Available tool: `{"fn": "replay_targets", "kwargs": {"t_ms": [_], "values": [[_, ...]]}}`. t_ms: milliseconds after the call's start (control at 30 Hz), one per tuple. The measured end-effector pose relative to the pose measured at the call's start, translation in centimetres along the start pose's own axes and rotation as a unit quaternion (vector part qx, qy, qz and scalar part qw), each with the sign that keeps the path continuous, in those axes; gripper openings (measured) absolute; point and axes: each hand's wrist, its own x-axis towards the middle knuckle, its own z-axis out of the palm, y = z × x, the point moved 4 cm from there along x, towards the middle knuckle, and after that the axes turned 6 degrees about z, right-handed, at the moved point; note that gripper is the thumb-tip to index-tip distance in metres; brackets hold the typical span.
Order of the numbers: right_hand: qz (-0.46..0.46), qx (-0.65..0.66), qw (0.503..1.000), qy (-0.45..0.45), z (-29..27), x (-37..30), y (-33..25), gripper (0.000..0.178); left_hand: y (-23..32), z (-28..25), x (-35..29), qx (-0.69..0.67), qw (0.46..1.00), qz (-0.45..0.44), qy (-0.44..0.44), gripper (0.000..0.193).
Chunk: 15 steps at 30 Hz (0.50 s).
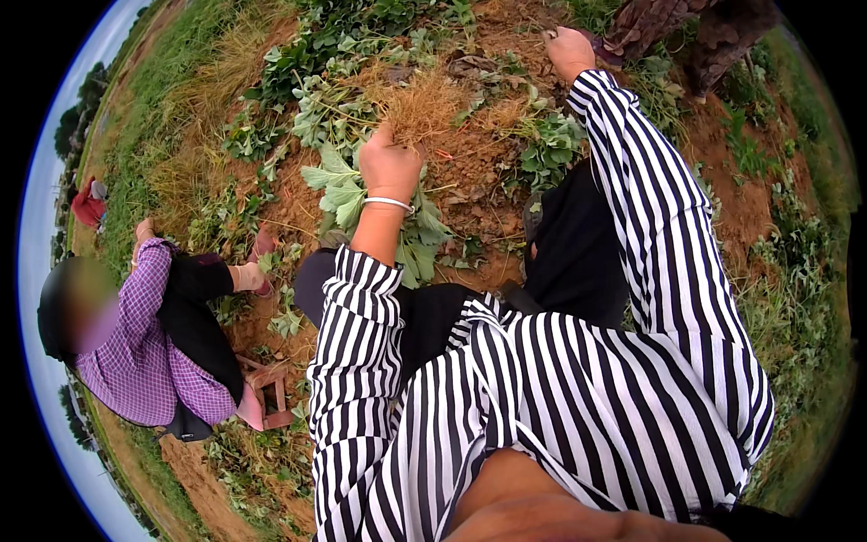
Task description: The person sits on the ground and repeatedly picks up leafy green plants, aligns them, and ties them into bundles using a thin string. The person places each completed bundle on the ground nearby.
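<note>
My left hand (391,167), with a white bangle at the wrist, is closed round a bunch of green leafy plants (340,191). Their broad lobed leaves spread out beside and below my fist. A tangle of thin brown roots (426,107) shows just beyond the fingers; some of it may lie on the soil. Farther off to the right, my right hand (571,52) is held out low over the ground with its fingers curled together. Something small may be at its fingertips, but I cannot make it out.
Cut leafy plants (316,99) lie heaped on reddish soil (483,194) ahead. At the left a person in a purple checked shirt (135,361) sits on a low wooden stool (274,397). Another person's patterned trouser legs (722,36) stand close at the upper right. A person in red (88,206) is far left.
</note>
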Motion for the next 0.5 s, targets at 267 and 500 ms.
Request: {"fn": "replay_targets", "kwargs": {"t_ms": [267, 500], "values": [[0.051, 0.53, 0.808, -0.253, -4.8, -2.2, -8.7, 0.017, 2.7, -0.2, -0.2, 0.208, 0.957, 0.201, -0.032, 0.035], [-0.294, 0.225, 0.894, -0.253, -2.0, -4.8, -13.5, 0.048, 4.4, -1.5, 0.6, 0.264, 0.909, 0.29, -0.138, 0.035]]}}
